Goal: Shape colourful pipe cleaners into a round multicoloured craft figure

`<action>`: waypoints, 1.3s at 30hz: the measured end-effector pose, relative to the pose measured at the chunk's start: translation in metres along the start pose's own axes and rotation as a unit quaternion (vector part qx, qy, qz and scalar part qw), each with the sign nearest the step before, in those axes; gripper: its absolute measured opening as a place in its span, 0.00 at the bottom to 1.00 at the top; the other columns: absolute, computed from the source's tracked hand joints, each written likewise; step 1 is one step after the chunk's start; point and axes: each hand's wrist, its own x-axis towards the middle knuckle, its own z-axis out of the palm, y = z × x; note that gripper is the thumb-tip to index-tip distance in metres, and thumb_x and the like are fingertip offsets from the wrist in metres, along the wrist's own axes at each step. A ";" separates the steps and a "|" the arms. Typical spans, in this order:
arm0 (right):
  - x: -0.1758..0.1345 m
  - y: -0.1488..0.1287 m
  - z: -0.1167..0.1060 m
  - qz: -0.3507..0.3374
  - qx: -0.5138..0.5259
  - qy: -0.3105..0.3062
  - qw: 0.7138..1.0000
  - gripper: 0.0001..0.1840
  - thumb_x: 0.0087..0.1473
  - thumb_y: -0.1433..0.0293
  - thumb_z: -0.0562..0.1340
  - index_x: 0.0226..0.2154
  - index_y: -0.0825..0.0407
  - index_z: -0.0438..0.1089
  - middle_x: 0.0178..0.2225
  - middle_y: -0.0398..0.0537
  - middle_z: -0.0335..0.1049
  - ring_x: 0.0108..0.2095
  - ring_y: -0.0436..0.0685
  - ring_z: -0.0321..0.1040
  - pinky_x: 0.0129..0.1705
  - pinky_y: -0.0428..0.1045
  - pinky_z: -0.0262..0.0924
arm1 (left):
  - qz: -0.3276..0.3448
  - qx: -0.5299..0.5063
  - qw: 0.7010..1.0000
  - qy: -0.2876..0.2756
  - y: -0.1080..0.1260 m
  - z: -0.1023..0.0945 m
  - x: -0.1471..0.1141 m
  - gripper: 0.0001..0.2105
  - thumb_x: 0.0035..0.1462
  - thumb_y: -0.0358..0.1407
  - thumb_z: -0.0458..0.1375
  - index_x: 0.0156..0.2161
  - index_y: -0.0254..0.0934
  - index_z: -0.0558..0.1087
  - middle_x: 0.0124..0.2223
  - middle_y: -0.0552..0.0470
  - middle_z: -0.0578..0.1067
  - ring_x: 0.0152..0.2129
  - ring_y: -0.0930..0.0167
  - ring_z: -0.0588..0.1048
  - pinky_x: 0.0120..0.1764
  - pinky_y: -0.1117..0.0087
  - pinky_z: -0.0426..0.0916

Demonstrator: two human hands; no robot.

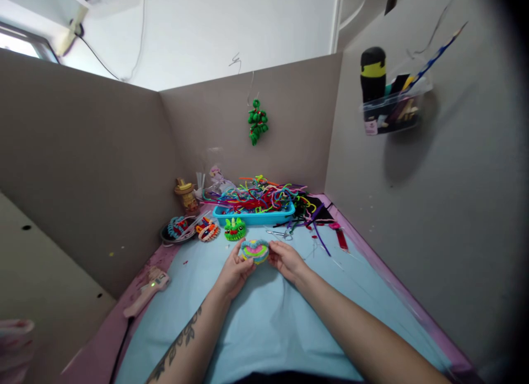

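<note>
Your left hand point(236, 272) and right hand point(288, 261) grip opposite sides of a rounded, fuzzy piece banded in blue, yellow, green and pink point(255, 252), over the light-blue, cloth-covered surface point(273, 331); your fingers hide its side edges. Beyond sits a fuzzy green figure point(235, 230). Tangled multicoloured fuzzy stems point(264, 199) cover most of the bright-blue rectangular tray's point(254, 220) inside. Your forearms are cut off below.

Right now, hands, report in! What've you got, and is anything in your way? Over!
Left hand and right hand: both holding multicoloured fuzzy craft piece. Green fuzzy figure and silver scissors just beyond. Nothing seen blocking.
</note>
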 end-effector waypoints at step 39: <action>0.003 0.007 -0.003 0.076 0.060 -0.073 0.993 0.10 0.39 0.76 0.65 0.29 0.54 0.67 0.27 0.44 0.72 0.28 0.53 0.69 0.31 0.47 0.62 | -0.142 -0.134 0.980 0.025 0.003 -0.008 0.008 0.21 0.54 0.28 0.53 0.54 0.31 0.58 0.31 0.48 0.76 0.20 0.73 0.75 0.21 0.77 0.72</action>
